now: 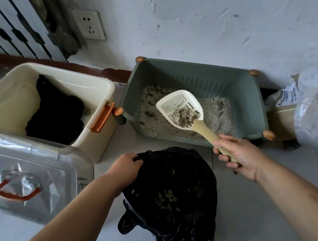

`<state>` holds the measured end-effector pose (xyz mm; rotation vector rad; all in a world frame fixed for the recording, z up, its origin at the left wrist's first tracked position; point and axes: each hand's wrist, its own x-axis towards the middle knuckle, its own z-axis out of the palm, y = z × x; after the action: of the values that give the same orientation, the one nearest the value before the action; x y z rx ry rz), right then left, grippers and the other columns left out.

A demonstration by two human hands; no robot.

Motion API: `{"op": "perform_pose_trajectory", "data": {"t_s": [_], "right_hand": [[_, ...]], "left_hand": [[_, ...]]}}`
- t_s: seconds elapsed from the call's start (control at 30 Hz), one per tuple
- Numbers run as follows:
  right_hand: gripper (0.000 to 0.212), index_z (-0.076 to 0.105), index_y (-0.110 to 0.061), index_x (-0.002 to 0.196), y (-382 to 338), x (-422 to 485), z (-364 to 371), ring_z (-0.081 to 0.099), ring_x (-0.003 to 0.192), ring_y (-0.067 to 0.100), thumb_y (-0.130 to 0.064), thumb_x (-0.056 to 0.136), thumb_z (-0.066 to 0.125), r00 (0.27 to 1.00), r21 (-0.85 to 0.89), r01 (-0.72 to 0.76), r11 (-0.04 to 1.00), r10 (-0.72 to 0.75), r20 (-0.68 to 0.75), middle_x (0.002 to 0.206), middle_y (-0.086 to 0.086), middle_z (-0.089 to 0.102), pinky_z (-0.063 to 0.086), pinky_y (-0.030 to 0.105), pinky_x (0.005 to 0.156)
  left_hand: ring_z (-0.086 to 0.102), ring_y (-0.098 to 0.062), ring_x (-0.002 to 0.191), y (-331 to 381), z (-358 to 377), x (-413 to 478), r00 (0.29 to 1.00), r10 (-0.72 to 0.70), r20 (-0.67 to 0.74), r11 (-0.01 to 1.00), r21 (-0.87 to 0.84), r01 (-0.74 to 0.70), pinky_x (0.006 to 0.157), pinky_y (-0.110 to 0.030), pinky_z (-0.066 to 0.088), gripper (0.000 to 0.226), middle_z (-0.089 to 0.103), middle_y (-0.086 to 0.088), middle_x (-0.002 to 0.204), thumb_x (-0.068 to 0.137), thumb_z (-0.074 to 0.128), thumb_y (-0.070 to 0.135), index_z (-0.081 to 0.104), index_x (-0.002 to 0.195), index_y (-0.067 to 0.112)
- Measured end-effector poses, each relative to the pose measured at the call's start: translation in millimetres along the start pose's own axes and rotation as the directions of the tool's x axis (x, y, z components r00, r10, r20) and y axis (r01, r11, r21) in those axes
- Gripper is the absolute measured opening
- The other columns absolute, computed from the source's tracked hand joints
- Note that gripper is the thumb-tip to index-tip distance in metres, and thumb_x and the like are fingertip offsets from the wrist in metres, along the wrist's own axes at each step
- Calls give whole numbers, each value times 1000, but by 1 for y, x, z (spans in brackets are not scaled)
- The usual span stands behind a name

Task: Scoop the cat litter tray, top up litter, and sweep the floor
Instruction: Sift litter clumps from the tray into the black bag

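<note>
A green litter tray (198,75) with copper corner knobs sits against the wall, holding grey litter (216,115) and several clumps at its back left. My right hand (237,154) grips the beige handle of a white slotted scoop (174,104), held above the tray with grey clumps lying in its bowl. My left hand (125,168) pinches the rim of a black rubbish bag (171,193) on the floor in front of the tray. The bag is held open, with clumps visible inside.
A cream storage bin (6,105) with an orange latch stands left of the tray, black plastic inside it. Its clear lid (31,174) with an orange handle lies at the near left. A clear bag of litter (303,105) rests at the right. A wall socket (89,25) is above.
</note>
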<state>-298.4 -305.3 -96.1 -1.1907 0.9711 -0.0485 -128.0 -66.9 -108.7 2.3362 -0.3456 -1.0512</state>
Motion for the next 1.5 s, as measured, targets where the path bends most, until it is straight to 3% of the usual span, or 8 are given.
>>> {"op": "perform_pose_trajectory", "data": {"t_s": [0.1, 0.37, 0.6, 0.67, 1.03, 1.23, 1.4, 1.5], "right_hand": [[19, 67, -23, 99, 1, -3, 2, 38, 46, 8, -8, 89, 60, 1000, -69, 15, 998, -13, 28, 66, 5, 55, 17, 14, 33], [20, 63, -21, 104, -2, -4, 2, 38, 41, 6, -9, 88, 61, 996, -12, -38, 999, 39, 77, 68, 6, 56, 19, 11, 31], [57, 68, -16, 114, -6, -5, -20, 41, 44, 9, -25, 60, 83, 957, -170, -29, 985, 76, 278, 68, 9, 57, 23, 12, 31], [50, 68, -15, 115, -9, -8, -24, 43, 45, 10, -21, 67, 79, 948, -277, -22, 961, 108, 300, 68, 10, 58, 25, 12, 33], [42, 73, -35, 105, -6, -11, -20, 47, 52, 6, -1, 79, 70, 927, -713, 119, 691, 179, 328, 62, -2, 59, 34, 19, 46], [52, 66, -59, 100, -18, -10, -13, 53, 64, 2, -13, 77, 71, 919, -856, 284, 431, 132, 372, 83, -12, 71, 41, 19, 63], [55, 69, -52, 103, -28, -9, -26, 52, 67, 14, -4, 77, 69, 923, -779, 289, 557, 53, 380, 87, 8, 72, 40, 24, 66], [49, 72, -40, 105, -31, -11, -30, 49, 65, 12, 1, 79, 69, 943, -621, 234, 748, -19, 332, 79, 5, 68, 36, 18, 50]], "left_hand": [[66, -28, 90, 0, 0, 1, 1000, 1, 0, 1000, 5, -1, 78, -37, 52, 23, 69, -14, 97, 98, 51, 22, 66, 102, 6], [62, -23, 74, -2, -1, 1, 1000, 6, -25, 1000, -20, -6, 62, -27, 43, 22, 69, -14, 90, 98, 50, 20, 67, 96, 6], [63, -25, 76, -6, -10, 5, 997, -44, -68, 996, -80, 38, 63, -31, 47, 23, 70, -17, 93, 99, 49, 20, 67, 95, 8], [65, -27, 80, -9, -12, 6, 996, -56, -75, 996, -69, 50, 67, -33, 49, 23, 70, -15, 93, 99, 49, 21, 67, 95, 9], [67, -32, 88, -13, -12, 7, 991, -99, -89, 987, -132, 87, 78, -40, 55, 23, 70, -18, 95, 97, 52, 21, 68, 97, 4], [58, -23, 70, -14, -9, 6, 994, -83, -78, 993, -95, 75, 60, -29, 42, 24, 63, -12, 80, 98, 51, 18, 66, 97, 0], [60, -25, 75, -15, -10, 8, 994, -78, -73, 993, -94, 71, 63, -30, 43, 24, 68, -20, 94, 98, 50, 18, 66, 99, 1], [60, -26, 73, -16, -10, 10, 995, -78, -62, 992, -102, 71, 65, -31, 44, 25, 66, -17, 87, 98, 51, 19, 65, 96, 0]]}}
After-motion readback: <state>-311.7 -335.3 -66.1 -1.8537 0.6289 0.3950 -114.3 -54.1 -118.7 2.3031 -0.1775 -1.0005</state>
